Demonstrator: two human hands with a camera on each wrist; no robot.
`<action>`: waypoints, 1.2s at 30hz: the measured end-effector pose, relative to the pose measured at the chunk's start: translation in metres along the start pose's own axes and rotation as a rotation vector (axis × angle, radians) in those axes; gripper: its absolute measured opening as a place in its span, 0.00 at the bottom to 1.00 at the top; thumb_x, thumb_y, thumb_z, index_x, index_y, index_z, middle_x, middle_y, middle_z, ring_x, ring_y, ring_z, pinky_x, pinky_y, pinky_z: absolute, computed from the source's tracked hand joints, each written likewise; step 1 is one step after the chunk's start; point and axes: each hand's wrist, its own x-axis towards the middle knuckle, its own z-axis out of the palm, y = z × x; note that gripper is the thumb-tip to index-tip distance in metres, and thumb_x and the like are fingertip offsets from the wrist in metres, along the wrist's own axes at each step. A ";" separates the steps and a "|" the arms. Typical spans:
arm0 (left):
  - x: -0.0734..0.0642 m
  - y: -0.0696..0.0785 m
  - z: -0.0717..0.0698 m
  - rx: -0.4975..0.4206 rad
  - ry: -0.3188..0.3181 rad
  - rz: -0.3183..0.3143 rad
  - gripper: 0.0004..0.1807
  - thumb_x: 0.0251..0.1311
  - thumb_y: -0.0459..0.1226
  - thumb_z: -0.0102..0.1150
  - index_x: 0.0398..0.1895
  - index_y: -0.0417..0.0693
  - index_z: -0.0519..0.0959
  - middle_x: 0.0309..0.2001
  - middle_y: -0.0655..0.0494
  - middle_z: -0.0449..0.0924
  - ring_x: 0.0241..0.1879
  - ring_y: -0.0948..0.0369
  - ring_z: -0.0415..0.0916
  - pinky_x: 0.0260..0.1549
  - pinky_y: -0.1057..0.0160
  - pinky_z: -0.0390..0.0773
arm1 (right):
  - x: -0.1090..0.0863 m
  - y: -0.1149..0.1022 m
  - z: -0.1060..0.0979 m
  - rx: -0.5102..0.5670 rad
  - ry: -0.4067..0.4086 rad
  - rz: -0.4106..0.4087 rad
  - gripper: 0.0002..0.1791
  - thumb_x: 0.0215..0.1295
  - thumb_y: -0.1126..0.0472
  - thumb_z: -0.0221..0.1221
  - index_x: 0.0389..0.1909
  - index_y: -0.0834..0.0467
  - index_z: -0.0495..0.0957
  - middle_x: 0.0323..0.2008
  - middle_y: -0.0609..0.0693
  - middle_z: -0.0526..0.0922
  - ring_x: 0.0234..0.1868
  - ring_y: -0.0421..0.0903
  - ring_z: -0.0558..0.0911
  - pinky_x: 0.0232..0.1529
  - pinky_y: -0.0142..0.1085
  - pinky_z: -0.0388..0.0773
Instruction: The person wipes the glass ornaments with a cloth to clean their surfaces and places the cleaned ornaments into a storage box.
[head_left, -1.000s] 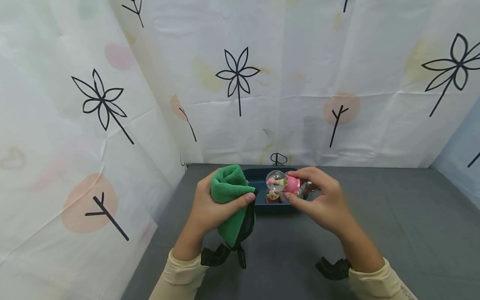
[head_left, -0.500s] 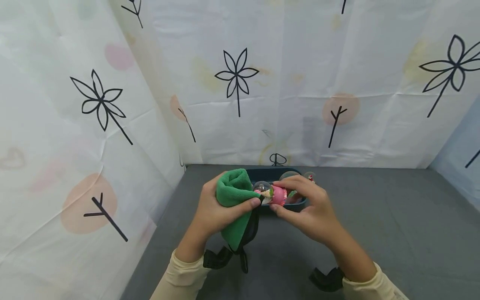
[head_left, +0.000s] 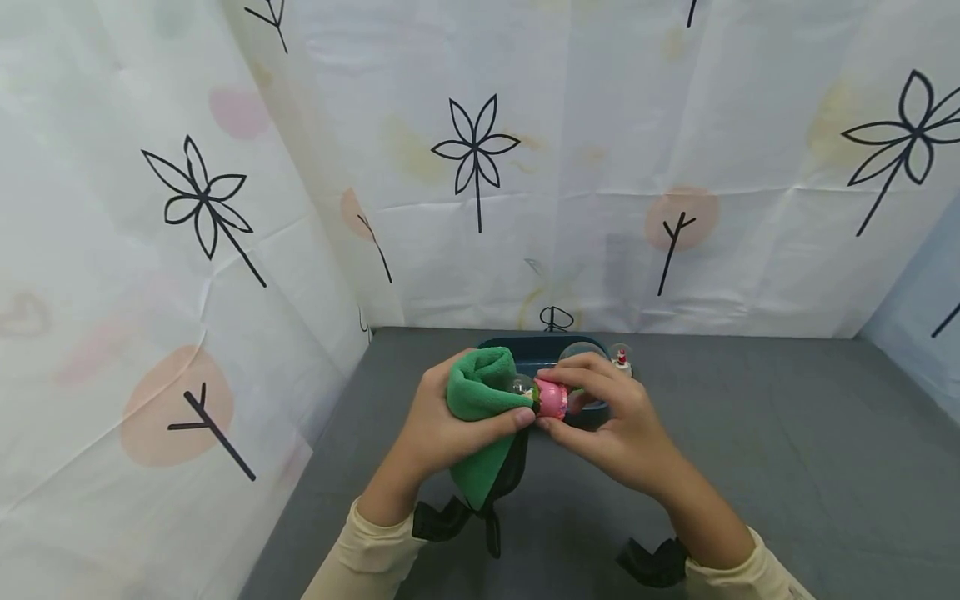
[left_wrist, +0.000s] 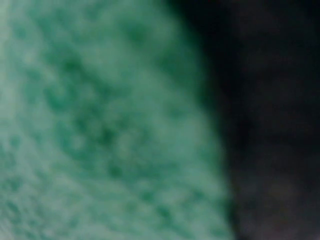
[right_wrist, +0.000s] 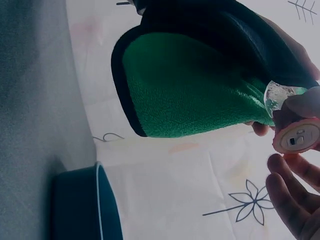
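In the head view my left hand (head_left: 438,429) holds a folded green cloth (head_left: 480,392) with black edging, thumb along its front. My right hand (head_left: 622,421) pinches a small snow globe (head_left: 552,400) by its pink base, fingers above and thumb below. Its clear dome points left into the cloth's fold, which covers part of it. The right wrist view shows the round underside of the base (right_wrist: 299,137), with a small switch on it, facing the camera. Blurred green cloth (left_wrist: 110,120) and a dark band fill the left wrist view.
Behind the hands a dark blue tray (head_left: 528,346) stands on the grey table (head_left: 750,433). A large clear dome (head_left: 579,349) shows at its right end. Right of it is a small globe with a red-and-white figure (head_left: 622,360). Patterned fabric (head_left: 600,167) hangs behind the table.
My right hand has brought the snow globe left and slightly down, away from over the tray, into the green cloth. The left hand with the cloth has shifted slightly right and down.
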 end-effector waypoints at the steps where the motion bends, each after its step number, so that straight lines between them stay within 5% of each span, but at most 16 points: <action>1: 0.000 0.000 0.001 0.000 -0.005 0.001 0.22 0.53 0.36 0.83 0.49 0.57 0.82 0.40 0.57 0.85 0.36 0.56 0.85 0.35 0.56 0.89 | 0.000 0.000 0.000 0.007 -0.006 -0.002 0.30 0.49 0.76 0.78 0.56 0.59 0.86 0.50 0.51 0.84 0.44 0.39 0.82 0.41 0.29 0.87; 15: 0.000 0.000 0.006 -0.022 -0.052 -0.005 0.22 0.53 0.37 0.83 0.50 0.57 0.84 0.43 0.57 0.86 0.37 0.56 0.85 0.36 0.56 0.88 | 0.000 0.000 -0.003 0.039 -0.051 -0.018 0.30 0.51 0.78 0.75 0.57 0.60 0.86 0.52 0.53 0.82 0.46 0.41 0.83 0.47 0.27 0.85; 25: -0.001 -0.003 0.006 -0.003 -0.039 0.111 0.21 0.53 0.36 0.82 0.50 0.52 0.85 0.42 0.55 0.87 0.36 0.58 0.85 0.36 0.57 0.89 | 0.001 0.003 -0.005 0.141 -0.072 -0.066 0.35 0.49 0.80 0.75 0.62 0.63 0.82 0.54 0.55 0.81 0.50 0.42 0.83 0.52 0.29 0.87; 30: -0.002 -0.004 0.004 0.016 0.035 0.137 0.18 0.51 0.37 0.83 0.44 0.52 0.85 0.36 0.56 0.86 0.32 0.59 0.84 0.32 0.58 0.89 | -0.001 0.004 -0.012 0.294 -0.116 0.093 0.33 0.58 0.81 0.69 0.66 0.66 0.77 0.61 0.50 0.82 0.56 0.42 0.87 0.55 0.35 0.88; 36: -0.003 -0.002 0.004 0.029 0.058 0.151 0.20 0.50 0.36 0.84 0.45 0.52 0.85 0.37 0.56 0.86 0.33 0.59 0.85 0.33 0.59 0.89 | -0.002 0.002 -0.011 0.198 -0.110 0.207 0.21 0.76 0.74 0.56 0.66 0.62 0.78 0.57 0.50 0.86 0.48 0.41 0.88 0.49 0.34 0.88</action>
